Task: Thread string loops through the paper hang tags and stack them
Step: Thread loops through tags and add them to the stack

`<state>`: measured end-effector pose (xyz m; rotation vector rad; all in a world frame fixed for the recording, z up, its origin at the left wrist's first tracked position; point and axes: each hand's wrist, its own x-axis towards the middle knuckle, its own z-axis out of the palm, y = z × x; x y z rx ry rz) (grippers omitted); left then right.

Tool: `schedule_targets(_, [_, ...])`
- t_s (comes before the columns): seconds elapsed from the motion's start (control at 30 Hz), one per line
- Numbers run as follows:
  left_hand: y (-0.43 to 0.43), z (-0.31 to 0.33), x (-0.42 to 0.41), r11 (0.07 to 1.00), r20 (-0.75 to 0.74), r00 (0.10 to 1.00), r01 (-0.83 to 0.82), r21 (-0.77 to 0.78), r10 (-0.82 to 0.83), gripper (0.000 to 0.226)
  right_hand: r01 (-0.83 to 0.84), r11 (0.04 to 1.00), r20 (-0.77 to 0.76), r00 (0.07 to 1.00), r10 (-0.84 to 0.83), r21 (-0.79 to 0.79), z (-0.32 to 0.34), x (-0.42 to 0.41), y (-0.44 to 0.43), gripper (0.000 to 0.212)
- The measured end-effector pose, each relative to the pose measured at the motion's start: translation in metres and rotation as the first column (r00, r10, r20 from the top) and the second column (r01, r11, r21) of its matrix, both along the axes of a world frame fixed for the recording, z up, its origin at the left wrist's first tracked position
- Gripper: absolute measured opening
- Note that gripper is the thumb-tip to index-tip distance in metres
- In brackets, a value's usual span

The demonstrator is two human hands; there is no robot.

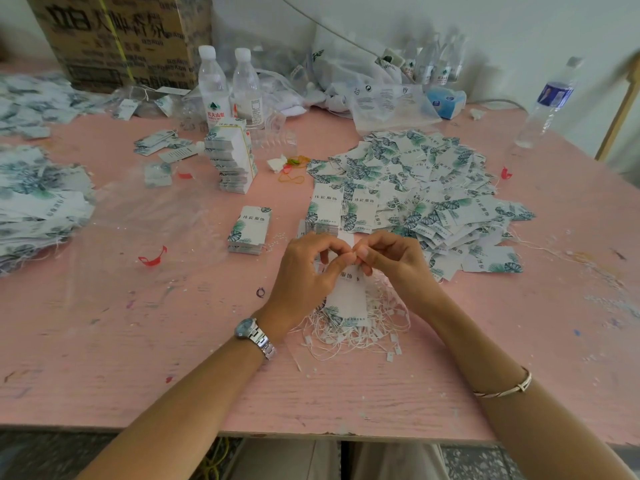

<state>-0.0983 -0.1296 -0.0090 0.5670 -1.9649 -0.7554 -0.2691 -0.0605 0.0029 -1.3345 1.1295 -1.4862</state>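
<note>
Your left hand (304,268) and right hand (391,261) both pinch the top of one hang tag (348,296), fingers curled; it hangs above the loose string loops (363,336) on the pink table (173,341).

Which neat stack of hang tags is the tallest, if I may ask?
The leaning stack just before the two water bottles; the other stacks lie far lower.

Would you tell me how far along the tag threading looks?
Done: a large heap of tags, strings showing, lies on the right. In hand: left hand and right hand pinch one tag above the loose string loops. Left: neat stacks, seemingly unstrung, and many loops.
</note>
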Motion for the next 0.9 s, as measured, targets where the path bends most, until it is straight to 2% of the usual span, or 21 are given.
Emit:
schedule_targets(0.13, [-0.004, 0.005, -0.001, 0.997, -0.048, 0.996, -0.075, -0.014, 0.074, 0.022, 0.019, 1.0, 0.13, 0.991, -0.018, -0.007, 0.002, 0.0, -0.003, 0.015])
schedule_targets(0.3, [-0.006, 0.0, 0.002, 0.996, 0.061, 0.994, -0.087, -0.019, 0.088, 0.025, 0.015, 1.0, 0.353, 0.936, -0.009, -0.012, 0.005, -0.007, -0.004, 0.008])
schedule_targets(0.4, [-0.006, -0.002, 0.001, 0.995, 0.176, 0.984, -0.014, 0.104, -0.004, 0.033, 0.022, 0.999, 0.457, 0.889, -0.001, -0.04, 0.008, -0.011, -0.004, 0.013])
schedule_targets(0.47, [-0.006, -0.002, 0.002, 0.976, 0.202, 0.976, 0.038, 0.215, -0.082, 0.035, 0.019, 0.998, 0.492, 0.871, 0.009, -0.053, 0.011, -0.014, -0.003, 0.018])
schedule_targets(0.57, [-0.006, -0.001, 0.003, 0.931, 0.103, 0.977, 0.14, 0.337, -0.184, 0.03, 0.052, 0.996, 0.54, 0.842, -0.007, -0.068, 0.014, -0.016, -0.002, 0.02])
schedule_targets(0.63, [-0.006, 0.001, 0.002, 0.904, 0.036, 0.975, 0.188, 0.385, -0.219, 0.028, 0.126, 0.991, 0.568, 0.82, -0.077, -0.048, 0.014, -0.016, -0.003, 0.023])
schedule_targets(0.77, [-0.006, 0.003, 0.001, 0.86, -0.121, 0.969, 0.248, 0.446, -0.217, 0.025, 0.288, 0.957, 0.504, 0.821, -0.269, 0.043, 0.01, -0.018, -0.003, 0.009])
schedule_targets(0.83, [-0.008, 0.005, 0.001, 0.815, -0.228, 0.956, 0.28, 0.507, -0.186, 0.027, 0.332, 0.941, 0.391, 0.859, -0.33, 0.065, 0.007, -0.017, -0.003, 0.011])
schedule_targets(0.9, [-0.011, 0.005, 0.001, 0.769, -0.326, 0.938, 0.297, 0.566, -0.122, 0.027, 0.369, 0.927, 0.214, 0.902, -0.376, 0.073, 0.005, -0.014, -0.003, 0.016])
